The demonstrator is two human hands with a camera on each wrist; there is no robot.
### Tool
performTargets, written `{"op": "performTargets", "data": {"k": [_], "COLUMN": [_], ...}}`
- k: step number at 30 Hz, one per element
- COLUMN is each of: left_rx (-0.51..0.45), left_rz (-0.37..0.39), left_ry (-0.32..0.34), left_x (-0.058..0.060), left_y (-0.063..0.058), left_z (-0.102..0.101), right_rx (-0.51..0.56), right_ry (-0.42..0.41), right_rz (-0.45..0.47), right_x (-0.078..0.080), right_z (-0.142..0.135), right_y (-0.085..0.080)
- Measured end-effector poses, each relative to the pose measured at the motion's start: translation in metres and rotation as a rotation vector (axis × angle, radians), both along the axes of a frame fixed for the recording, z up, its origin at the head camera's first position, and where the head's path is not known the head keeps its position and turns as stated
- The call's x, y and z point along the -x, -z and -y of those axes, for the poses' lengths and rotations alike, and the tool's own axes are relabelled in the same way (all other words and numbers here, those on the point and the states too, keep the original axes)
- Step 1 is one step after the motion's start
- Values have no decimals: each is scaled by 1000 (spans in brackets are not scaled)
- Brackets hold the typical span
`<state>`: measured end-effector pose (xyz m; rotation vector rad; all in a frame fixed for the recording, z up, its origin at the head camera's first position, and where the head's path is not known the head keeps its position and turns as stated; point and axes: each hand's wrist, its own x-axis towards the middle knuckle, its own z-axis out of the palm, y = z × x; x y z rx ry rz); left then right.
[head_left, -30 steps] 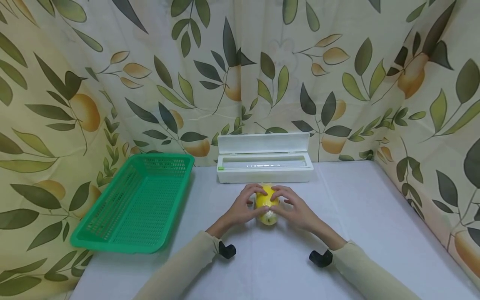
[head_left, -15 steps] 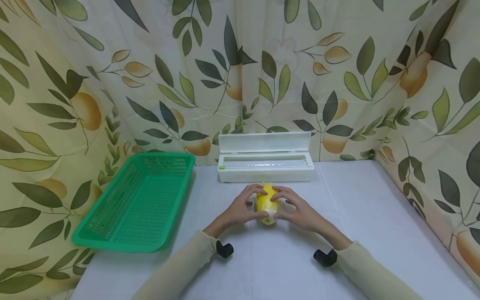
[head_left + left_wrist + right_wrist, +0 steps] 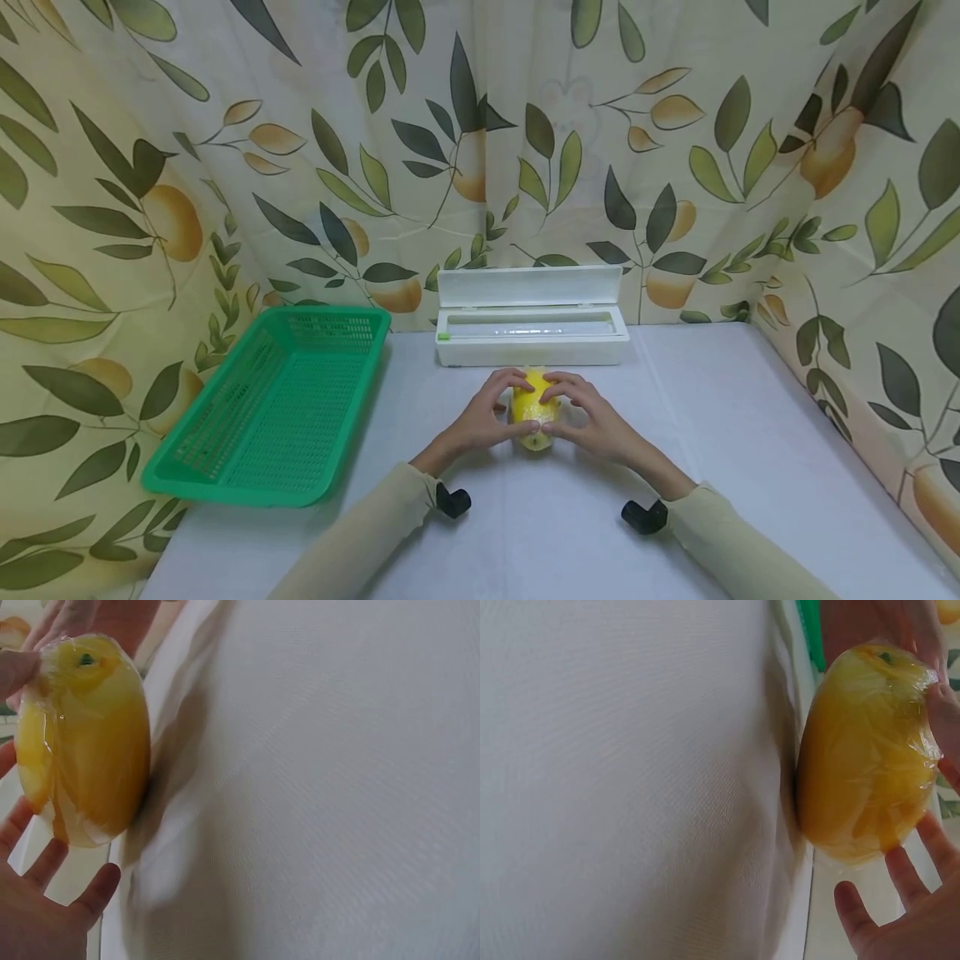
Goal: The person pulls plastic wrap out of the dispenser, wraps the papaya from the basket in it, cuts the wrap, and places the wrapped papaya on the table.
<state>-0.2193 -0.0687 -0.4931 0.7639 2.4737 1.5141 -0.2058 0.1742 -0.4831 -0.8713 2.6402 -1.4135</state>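
A yellow oval fruit (image 3: 535,408) wrapped in clear, wrinkled cling film lies on the white tablecloth in the head view. My left hand (image 3: 486,414) holds its left side, fingertips on the top and thumb at the near end. From the other side my right hand (image 3: 592,418) grips it the same way, the two thumbs nearly meeting over the film. The left wrist view shows the wrapped fruit (image 3: 94,750) with a small green stem spot at one end. Shiny folds of film cover the fruit (image 3: 866,757) in the right wrist view.
Behind the hands stands a white cling film dispenser (image 3: 532,353) with its lid raised and a roll inside. A green plastic basket (image 3: 157,477) sits at the left of the table. Leaf-patterned curtains (image 3: 555,167) enclose the back and sides.
My thumbs have drawn apart a little over the film, then come closer again. The fruit stays in place between both hands.
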Motion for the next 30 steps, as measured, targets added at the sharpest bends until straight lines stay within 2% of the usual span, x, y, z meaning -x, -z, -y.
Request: {"op": "performTargets", "data": {"k": [9,13,22,25,30], "left_rx": [-13,-27,-35,-23,25], "left_rz": [-14,-17,-15,-45,-166], "left_ry": [-42,-66,-71,-69,-84], "left_x": [4,7,9,8,5], "left_y": [-2,1,6,4,-2], "left_z": [-4,-8,-13,-14,-12], "right_rx": [78,84,65,72,73], "right_ry": [22,46,87,96,104], "right_rz": [-11,2,32,13,-19], "right_x": [6,10,12,12,10], "right_z": [-2,-1,-3,-4,-4], "right_y": [5,7,10,10,4]}}
